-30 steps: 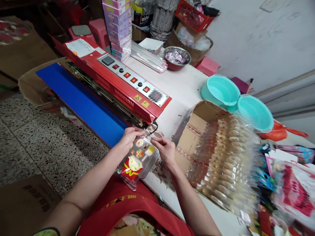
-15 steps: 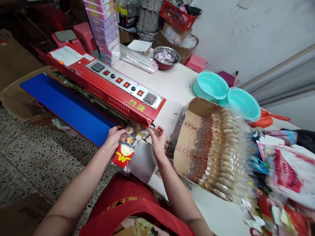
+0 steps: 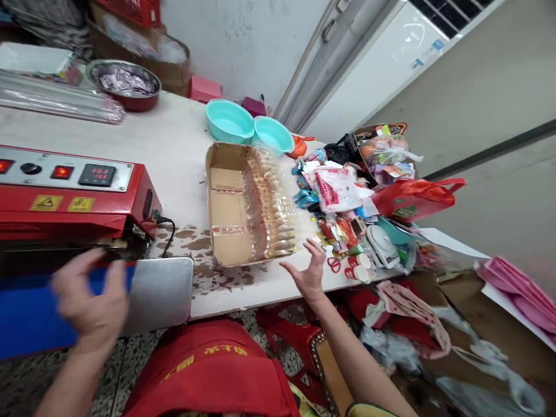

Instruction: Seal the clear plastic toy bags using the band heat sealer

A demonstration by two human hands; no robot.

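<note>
My left hand (image 3: 93, 295), a little blurred, hovers over the blue conveyor belt (image 3: 30, 318) of a red sealing machine (image 3: 82, 197), fingers apart and holding nothing. A bare metal plate (image 3: 163, 289) lies just to its right. My right hand (image 3: 310, 272) is open at the near right corner of a cardboard box (image 3: 228, 214), thumb and fingers spread, with nothing in it. A row of clear plastic packets (image 3: 271, 208) stands packed in the right half of that box. The machine's display (image 3: 96, 175) is lit with red digits.
Two turquoise basins (image 3: 230, 121) and a metal bowl (image 3: 145, 95) of small sachets stand at the back. Scissors (image 3: 333, 264), paper cups (image 3: 358, 273) and loose bags clutter the right. A red stool (image 3: 291, 330) is below the table edge. A black cable (image 3: 169, 237) leaves the machine.
The view has swung right. Both hands have let go of the clear packet at the machine, and it is out of sight. My right hand has moved right to the box.
</note>
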